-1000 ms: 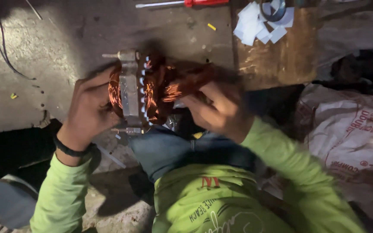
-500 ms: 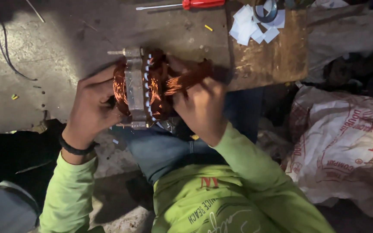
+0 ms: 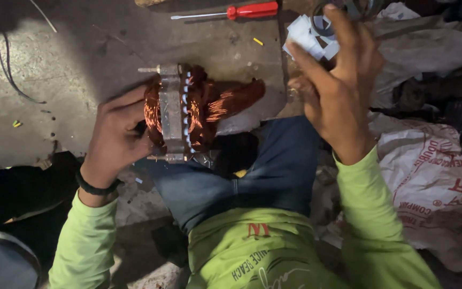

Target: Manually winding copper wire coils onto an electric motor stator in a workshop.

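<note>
So the left hand [image 3: 117,140] is wrapped around the left side of a grey metal motor stator wound with shiny copper wire [image 3: 180,113], fingers curled and pressed onto the coil. The stator sits upright on the person's lap, on the blue jeans [image 3: 274,171], right at the edge of the grey concrete floor [image 3: 81,48]. One loose bundle of copper wire [image 3: 236,99] sticks out from its right side toward the other hand but doesn't reach it.

The right hand [image 3: 338,91] is up in the air, well apart from the stator, fingers spread and holding nothing. It blocks part of the stuff behind it: a little pile of white paper strips [image 3: 308,38] and a dark ring-shaped thing [image 3: 327,16] that I can't really make out, both lying on what looks like a brown wooden board, mostly hidden.

Count-wise: one stator, one red-handled screwdriver [image 3: 231,12] lying flat on the floor at the top, well clear of both hands, one black cable [image 3: 6,64] snaking along the left, a couple of tiny yellow bits [image 3: 258,41] on the concrete, and one white woven sack with red print [image 3: 429,176] crumpled on the right beside the green sleeve. One black band sits on the left wrist [image 3: 96,187].
</note>
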